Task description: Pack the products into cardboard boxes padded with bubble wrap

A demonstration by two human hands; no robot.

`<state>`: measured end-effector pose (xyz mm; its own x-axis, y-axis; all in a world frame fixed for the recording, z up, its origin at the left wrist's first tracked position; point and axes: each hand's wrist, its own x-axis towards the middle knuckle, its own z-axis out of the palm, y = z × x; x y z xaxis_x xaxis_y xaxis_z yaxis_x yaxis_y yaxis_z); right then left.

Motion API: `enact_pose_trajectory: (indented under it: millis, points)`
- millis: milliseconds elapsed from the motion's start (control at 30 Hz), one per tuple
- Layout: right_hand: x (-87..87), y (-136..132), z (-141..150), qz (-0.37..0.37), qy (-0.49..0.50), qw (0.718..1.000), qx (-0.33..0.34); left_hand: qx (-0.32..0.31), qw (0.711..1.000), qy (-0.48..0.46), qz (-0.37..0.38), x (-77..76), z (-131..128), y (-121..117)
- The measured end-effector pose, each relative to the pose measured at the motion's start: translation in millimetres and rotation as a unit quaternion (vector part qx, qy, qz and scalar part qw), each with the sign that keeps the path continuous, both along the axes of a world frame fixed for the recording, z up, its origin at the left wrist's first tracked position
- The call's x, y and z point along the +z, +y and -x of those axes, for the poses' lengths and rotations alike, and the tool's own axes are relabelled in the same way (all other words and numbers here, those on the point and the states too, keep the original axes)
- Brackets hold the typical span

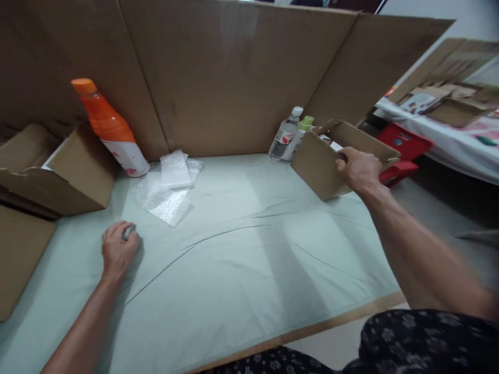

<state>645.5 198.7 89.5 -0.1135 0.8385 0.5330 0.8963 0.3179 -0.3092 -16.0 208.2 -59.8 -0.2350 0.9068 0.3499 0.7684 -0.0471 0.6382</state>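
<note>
My left hand (119,249) rests on the pale green cloth with its fingers curled round a small greyish thing, mostly hidden. Over at the right, my right hand (360,169) is at the near rim of an open cardboard box (317,163), fingers bent and closed. Its fingertips meet the end of a white item (335,146) inside that box; I cannot tell whether they grip this item or the rim. Bubble wrap pouches (171,184) lie flat on the cloth beyond my left hand.
Another open cardboard box (86,171) stands at the left, with a brown cardboard piece (21,254) nearer. An orange-capped bottle (117,135) leans on the cardboard wall (241,78). A clear bottle (286,135) and a green-capped bottle (298,137) stand beside the right box. Red stools (405,143) are beyond.
</note>
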Motion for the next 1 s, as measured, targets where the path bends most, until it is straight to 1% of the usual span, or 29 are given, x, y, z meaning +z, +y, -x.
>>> enact_pose_trajectory:
  millis: [33, 100, 167, 200, 267, 333, 400, 433, 467, 500, 533, 600, 633, 700, 733, 800, 867, 933, 1000]
  points:
    - [-1.6, -4.1, 11.1, -0.034, -0.005, 0.999, -0.042, -0.004, 1.0, -0.005, 0.002, 0.0, -2.9, -8.1]
    - [-2.2, -16.6, 41.0, -0.074, -0.029, 0.991, -0.105, -0.01, 1.0, -0.019, 0.007, 1.1, -6.7, -22.8]
    - [1.1, -33.6, 79.0, -0.074, -0.07, 0.988, -0.12, -0.018, 0.999, -0.035, 0.014, 3.4, -8.6, -35.5]
    - [4.3, -43.3, 100.3, -0.064, -0.089, 0.988, -0.105, -0.023, 0.999, -0.042, 0.019, 4.8, -9.6, -41.5]
    - [13.5, -63.5, 145.5, -0.034, -0.112, 0.992, -0.041, -0.035, 0.997, -0.053, 0.031, 8.0, -13.2, -54.3]
    - [25.2, -82.6, 189.3, -0.01, -0.106, 0.993, 0.056, -0.053, 0.995, -0.068, 0.049, 11.5, -19.3, -69.5]
    - [36.8, -98.6, 224.7, 0.019, -0.082, 0.984, 0.157, -0.075, 0.99, -0.094, 0.067, 15.2, -26.9, -87.3]
    - [41.4, -105.1, 237.2, 0.031, -0.062, 0.978, 0.194, -0.087, 0.987, -0.109, 0.078, 17.1, -30.6, -96.6]
    - [44.4, -110.5, 245.8, 0.037, -0.033, 0.975, 0.216, -0.097, 0.984, -0.123, 0.089, 19.0, -34.0, -105.9]
    - [45.4, -114.6, 250.5, 0.036, 0.006, 0.975, 0.219, -0.107, 0.98, -0.136, 0.101, 20.9, -36.9, -114.8]
    - [43.9, -117.4, 251.7, 0.032, 0.056, 0.977, 0.204, -0.115, 0.976, -0.149, 0.113, 22.5, -39.4, -123.1]
    - [31.9, -118.5, 247.0, 0.036, 0.176, 0.974, 0.139, -0.119, 0.97, -0.166, 0.129, 25.0, -43.4, -136.9]
    - [21.4, -117.0, 243.2, 0.055, 0.237, 0.965, 0.101, -0.116, 0.97, -0.169, 0.134, 25.6, -45.2, -142.3]
    - [-6.8, -111.5, 237.1, 0.122, 0.338, 0.932, 0.044, -0.097, 0.97, -0.168, 0.145, 25.9, -49.1, -149.7]
    - [-23.2, -108.5, 236.2, 0.162, 0.375, 0.912, 0.032, -0.084, 0.97, -0.168, 0.154, 25.7, -51.4, -151.7]
    - [-56.0, -104.5, 239.7, 0.238, 0.422, 0.874, 0.039, -0.062, 0.966, -0.18, 0.177, 25.1, -56.1, -152.1]
    - [-83.2, -105.5, 249.1, 0.289, 0.452, 0.842, 0.058, -0.048, 0.96, -0.201, 0.19, 25.4, -59.6, -147.4]
    - [-100.6, -111.9, 260.7, 0.312, 0.476, 0.82, 0.06, -0.04, 0.957, -0.216, 0.188, 28.1, -61.0, -137.6]
    - [-107.2, -121.1, 270.6, 0.313, 0.491, 0.811, 0.06, -0.034, 0.957, -0.224, 0.178, 33.5, -60.5, -124.6]
